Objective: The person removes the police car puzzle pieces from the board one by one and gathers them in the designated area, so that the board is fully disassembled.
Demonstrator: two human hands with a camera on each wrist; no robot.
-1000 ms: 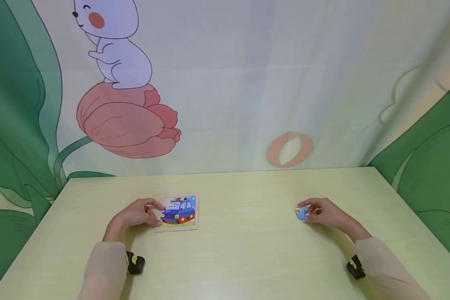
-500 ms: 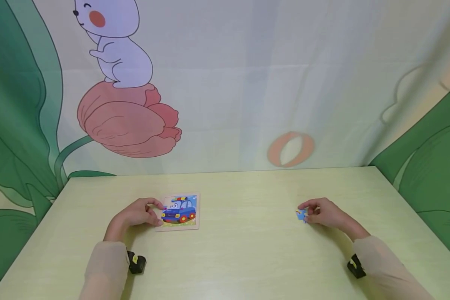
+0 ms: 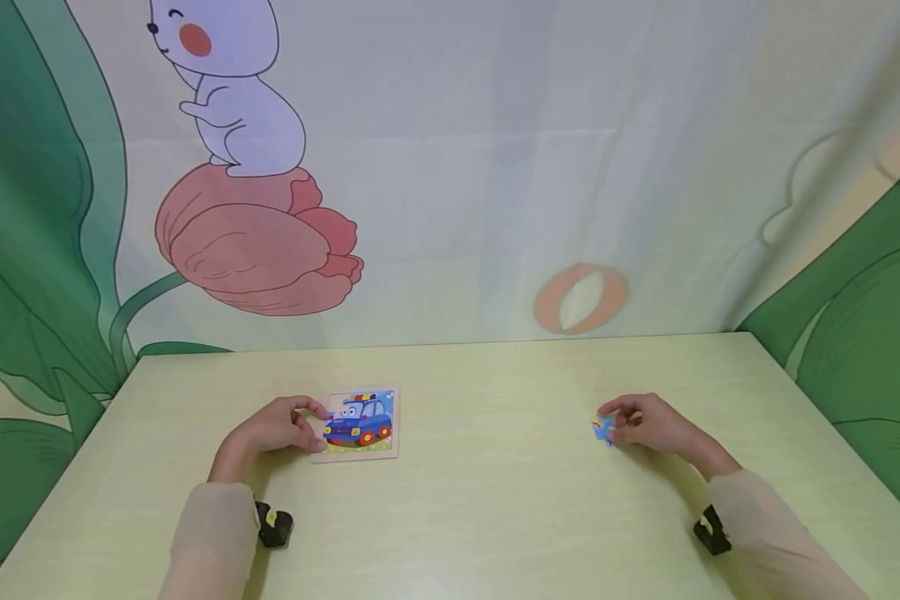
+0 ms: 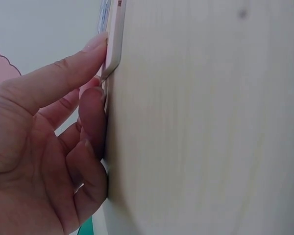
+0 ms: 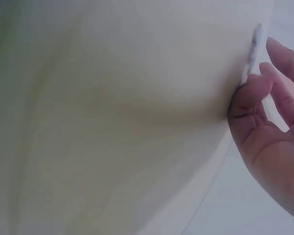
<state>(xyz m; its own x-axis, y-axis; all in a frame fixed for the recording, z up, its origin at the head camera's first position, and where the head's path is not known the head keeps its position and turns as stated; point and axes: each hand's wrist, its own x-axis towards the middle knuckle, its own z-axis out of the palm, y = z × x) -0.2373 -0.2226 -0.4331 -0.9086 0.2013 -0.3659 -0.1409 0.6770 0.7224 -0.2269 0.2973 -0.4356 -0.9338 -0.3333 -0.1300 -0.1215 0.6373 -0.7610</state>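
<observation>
In the head view, a square wooden jigsaw puzzle (image 3: 360, 423) with a blue cartoon car lies flat on the left of the table. Its upper left corner shows bare wood colour. My left hand (image 3: 279, 427) holds its left edge, with the thumb at the near corner; in the left wrist view the thumb (image 4: 83, 61) lies against the pale frame (image 4: 115, 41) and the other fingers are curled. Far to the right, my right hand (image 3: 648, 425) pinches a small blue puzzle piece (image 3: 602, 427) at the tabletop. Its fingers partly cover the piece, seen edge-on in the right wrist view.
The pale wooden table (image 3: 480, 500) reaches back to a printed curtain (image 3: 450, 183). Black wrist devices sit under both sleeves, the left device (image 3: 274, 527) and the right device (image 3: 712, 533). A wide stretch of tabletop separates the hands.
The blue piece has turned slightly under my right fingers, and a little less of it shows than a second ago. My left hand and the puzzle stay practically still.
</observation>
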